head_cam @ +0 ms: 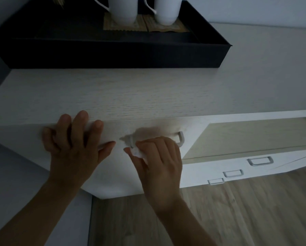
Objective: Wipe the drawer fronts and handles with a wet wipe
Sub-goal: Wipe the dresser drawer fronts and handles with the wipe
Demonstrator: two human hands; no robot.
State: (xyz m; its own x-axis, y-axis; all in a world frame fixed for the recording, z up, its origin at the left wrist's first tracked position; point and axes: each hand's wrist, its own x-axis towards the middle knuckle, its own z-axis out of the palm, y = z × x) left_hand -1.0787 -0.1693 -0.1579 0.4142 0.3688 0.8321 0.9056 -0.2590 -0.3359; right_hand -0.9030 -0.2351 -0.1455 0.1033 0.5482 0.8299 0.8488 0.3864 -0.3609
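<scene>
A pale wood-grain drawer front (123, 167) runs below the cabinet's top edge. Its silver bar handle (181, 139) is mostly covered by my right hand (159, 162), which holds a bunched white wet wipe (137, 152) against the handle's left part. My left hand (75, 144) rests on the top left of the drawer front, fingers spread and reaching up over the cabinet's top edge. The scene is dim and the right hand is blurred.
A black tray (113, 54) with two white mugs (123, 9) on woven mats sits on the cabinet top (113, 96). To the right a lower white unit shows three small drawer handles (260, 161). Wood floor (237, 210) lies below.
</scene>
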